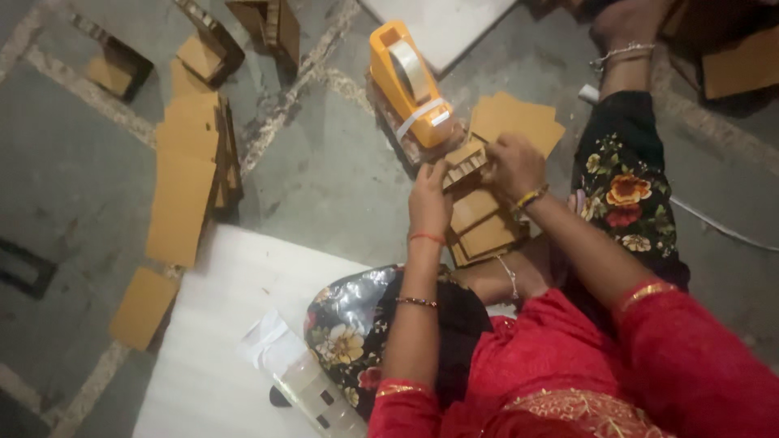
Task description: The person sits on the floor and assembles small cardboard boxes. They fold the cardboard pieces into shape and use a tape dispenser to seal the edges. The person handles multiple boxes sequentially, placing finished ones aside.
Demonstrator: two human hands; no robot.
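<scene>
Head view, near to far: white board [219,324] by my knee; my left hand [428,203] and right hand [513,165] clamped together on a small cardboard box [464,164], above stacked cardboard pieces [483,227] on the floor; orange tape dispenser [406,81] just beyond.

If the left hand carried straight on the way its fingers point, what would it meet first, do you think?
Probably the orange tape dispenser: the left hand, holding the small cardboard piece, points up toward it, though depth is unclear.
</scene>
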